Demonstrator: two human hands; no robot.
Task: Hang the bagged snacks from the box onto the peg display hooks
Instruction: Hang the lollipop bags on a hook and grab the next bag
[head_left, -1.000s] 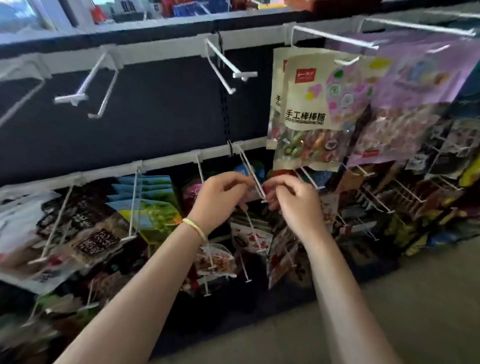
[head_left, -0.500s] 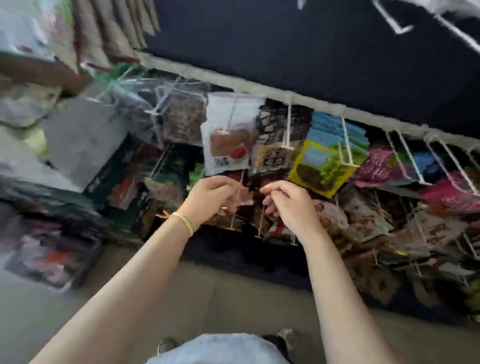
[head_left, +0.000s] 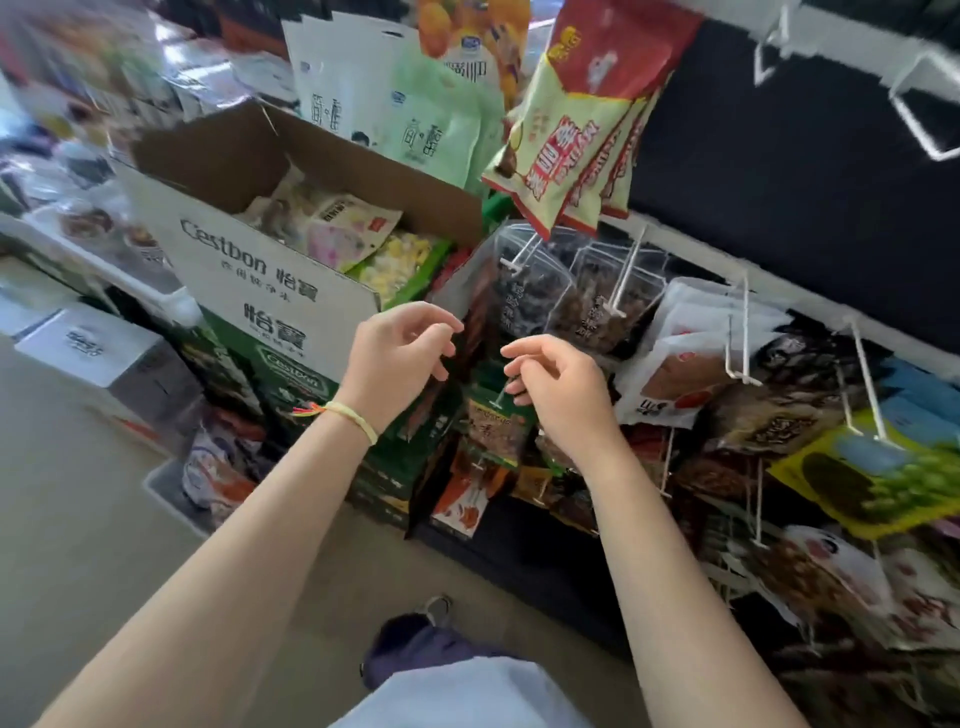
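Both hands hang empty in front of the display, the left hand (head_left: 397, 353) and the right hand (head_left: 558, 384) with fingers loosely curled, holding nothing; the snack bags (head_left: 332, 228) wait in the open box (head_left: 249, 260), which stands just beside the hooks (head_left: 623, 275) for an easy reach.

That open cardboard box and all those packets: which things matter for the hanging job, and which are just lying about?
For the job:
cardboard box
snack bags in it
empty hooks
left hand
right hand

Lying about:
white carton
green crates
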